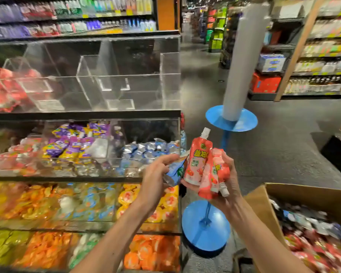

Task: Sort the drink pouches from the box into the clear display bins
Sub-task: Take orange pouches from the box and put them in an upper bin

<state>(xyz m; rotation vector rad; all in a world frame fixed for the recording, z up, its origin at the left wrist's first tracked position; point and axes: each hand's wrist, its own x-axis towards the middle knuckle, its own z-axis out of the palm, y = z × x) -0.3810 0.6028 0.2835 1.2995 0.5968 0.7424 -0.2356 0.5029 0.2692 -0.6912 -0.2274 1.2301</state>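
My right hand grips a bunch of red drink pouches with white spouts, one upright and the others pointing down. My left hand holds a blue pouch just left of the red ones. Both hands hover in front of the right end of the clear display bins. The middle shelf bin holds blue and silver pouches, with purple pouches to their left. The cardboard box stands at the lower right, full of mixed pouches.
The top shelf has clear bins, mostly bare, with red pouches at the far left. Lower shelves hold orange and yellow packs. A blue stand with round discs and a white pillar stand in the aisle.
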